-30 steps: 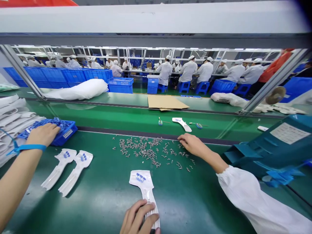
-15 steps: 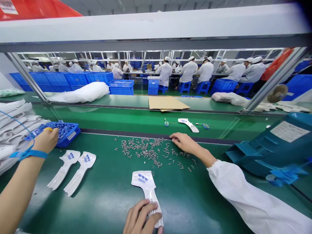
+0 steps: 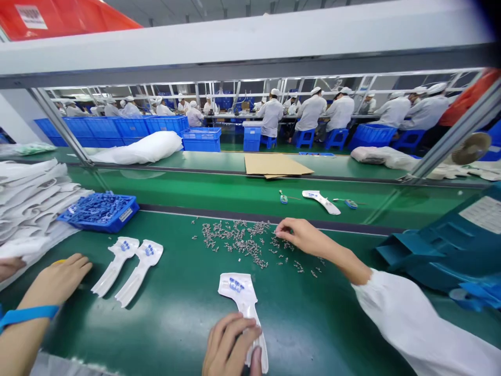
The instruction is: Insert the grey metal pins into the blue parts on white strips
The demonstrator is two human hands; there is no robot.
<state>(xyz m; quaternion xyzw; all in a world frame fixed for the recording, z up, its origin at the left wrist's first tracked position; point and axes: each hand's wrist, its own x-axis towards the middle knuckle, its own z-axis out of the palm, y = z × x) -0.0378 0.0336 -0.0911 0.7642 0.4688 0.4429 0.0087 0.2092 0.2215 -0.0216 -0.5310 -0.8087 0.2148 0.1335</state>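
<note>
Shell (image 3: 244, 305), white, lies at 6 o'clock on the green bench (image 3: 176, 329), broad end away from you, with blue pieces (image 3: 236, 284) on that end. Your left hand (image 3: 230, 342) is closed over the narrow end, fingers laid across it. Your right hand (image 3: 299, 235) is at 2 o'clock, by the edge of the scattered metal parts (image 3: 238, 232), thumb and fingertips drawn in toward each other; cannot tell whether a part sits between them.

Technique, as judged: hold the shell lightly but firmly enough that it cannot rock. Pick from the thin edge of the scatter rather than its dense middle; the parts look likely to cling in clumps. Pinch with fingertips only, and check you have a single part before lifting.

Containers. Blue tray (image 3: 111, 225), 10 o'clock: heaped with small blue parts (image 3: 96, 208), pale label (image 3: 126, 214) on the side. No hand in it. Metal parts lie loose at 12 o'clock, uncontained, so your white sleeve (image 3: 422, 318) could sweep strays; lift the forearm when you reach. Blue crates (image 3: 201, 143), 11 o'clock, beyond the far ledge: contents too distant to tell. Another person's hand (image 3: 64, 277) rests at 9 o'clock, just outside two more shells (image 3: 143, 274).
</note>
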